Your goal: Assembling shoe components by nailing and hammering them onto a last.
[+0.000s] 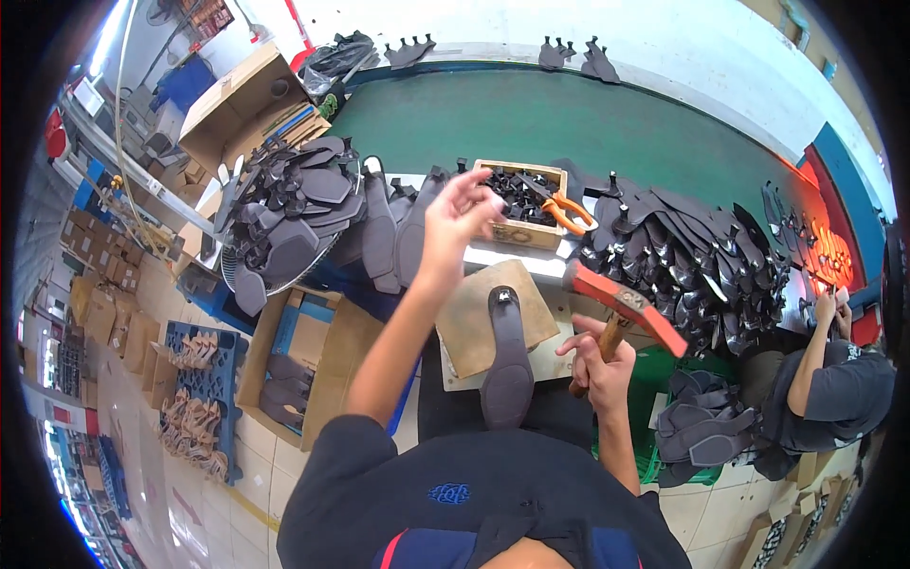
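My right hand (pixel 607 372) grips the wooden handle of a hammer (pixel 624 305) with a red head, raised right of a dark grey shoe sole (pixel 507 365). The sole lies lengthwise toward me on a worn square board (pixel 458 332), its narrow end with a shiny metal-looking piece on the board and its wide end near my lap. My left hand (pixel 455 223) is raised left of a wooden box (pixel 524 234) of small black pieces, fingers bent but apart, nothing visibly held. Orange-handled pliers (pixel 566 211) rest on the box.
Heaped soles with heels (pixel 678 251) lie right of the box. A wire basket of soles (pixel 289 213) stands left, above a cardboard box (pixel 346 365). Behind runs a green bench surface (pixel 455 119). A co-worker (pixel 834 389) sits at right beside a green crate (pixel 645 394).
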Motion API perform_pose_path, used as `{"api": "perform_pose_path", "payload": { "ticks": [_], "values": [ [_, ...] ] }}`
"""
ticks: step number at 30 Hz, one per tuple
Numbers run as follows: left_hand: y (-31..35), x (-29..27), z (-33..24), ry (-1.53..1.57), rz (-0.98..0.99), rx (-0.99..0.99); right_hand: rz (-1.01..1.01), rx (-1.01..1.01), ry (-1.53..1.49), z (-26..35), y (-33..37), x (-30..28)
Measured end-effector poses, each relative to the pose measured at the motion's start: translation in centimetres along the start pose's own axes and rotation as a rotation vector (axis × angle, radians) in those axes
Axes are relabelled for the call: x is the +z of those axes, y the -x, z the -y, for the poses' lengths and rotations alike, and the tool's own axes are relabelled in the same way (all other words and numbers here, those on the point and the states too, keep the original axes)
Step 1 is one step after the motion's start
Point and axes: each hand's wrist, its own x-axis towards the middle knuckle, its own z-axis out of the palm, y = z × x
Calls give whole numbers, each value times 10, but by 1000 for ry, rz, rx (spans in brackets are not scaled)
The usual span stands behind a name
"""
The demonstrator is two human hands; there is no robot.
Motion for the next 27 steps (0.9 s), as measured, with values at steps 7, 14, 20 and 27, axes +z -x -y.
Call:
{"api": "perform_pose_path", "payload": {
  "ticks": [7, 14, 20, 27],
  "values": [
    [116, 51, -65, 50, 84, 460, 195, -86, -243, 63, -8, 43],
    [142, 47, -75, -319, 76, 781, 278, -82, -337, 90, 9, 64],
    [155, 38, -78, -478, 103, 906, 249, -19, -323, 98, 17, 68],
    [153, 31, -69, -569, 218, 1102, 216, -26, -216, 79, 22, 60]
  ]
}}
